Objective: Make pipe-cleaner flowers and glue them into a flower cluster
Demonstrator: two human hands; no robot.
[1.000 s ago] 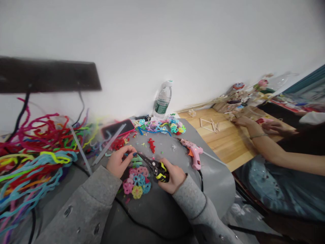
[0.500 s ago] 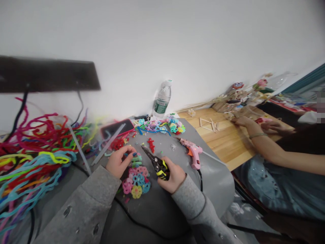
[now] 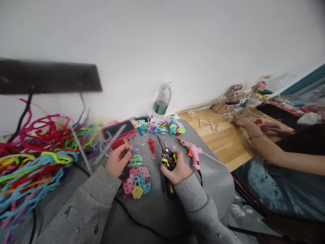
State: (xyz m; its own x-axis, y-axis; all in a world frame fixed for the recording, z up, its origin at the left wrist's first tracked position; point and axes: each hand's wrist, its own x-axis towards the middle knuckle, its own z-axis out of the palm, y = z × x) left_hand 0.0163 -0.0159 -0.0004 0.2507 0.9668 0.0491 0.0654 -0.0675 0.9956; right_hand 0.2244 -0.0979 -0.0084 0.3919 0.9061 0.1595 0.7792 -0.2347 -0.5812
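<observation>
My right hand (image 3: 177,168) is closed around black and yellow cutting pliers (image 3: 165,154), whose blades point away from me toward the wall. My left hand (image 3: 118,160) pinches short green and pink pipe-cleaner pieces (image 3: 136,159) on the grey table (image 3: 215,183). Just below them lies a cluster of pipe-cleaner flowers (image 3: 137,181) in pink, blue and yellow, between my two hands. A small red pipe-cleaner piece (image 3: 151,145) lies beyond the pliers.
A pink glue gun (image 3: 193,153) lies right of my right hand. A big heap of coloured pipe cleaners (image 3: 38,156) fills the left. A water bottle (image 3: 162,100), a phone (image 3: 118,128) and more flowers (image 3: 162,125) sit by the wall. Another person's arms (image 3: 266,142) rest on a wooden table (image 3: 223,139).
My right hand swung the pliers away from my left hand, from pointing left to pointing toward the wall, and shifted right. My left hand stayed on the pieces.
</observation>
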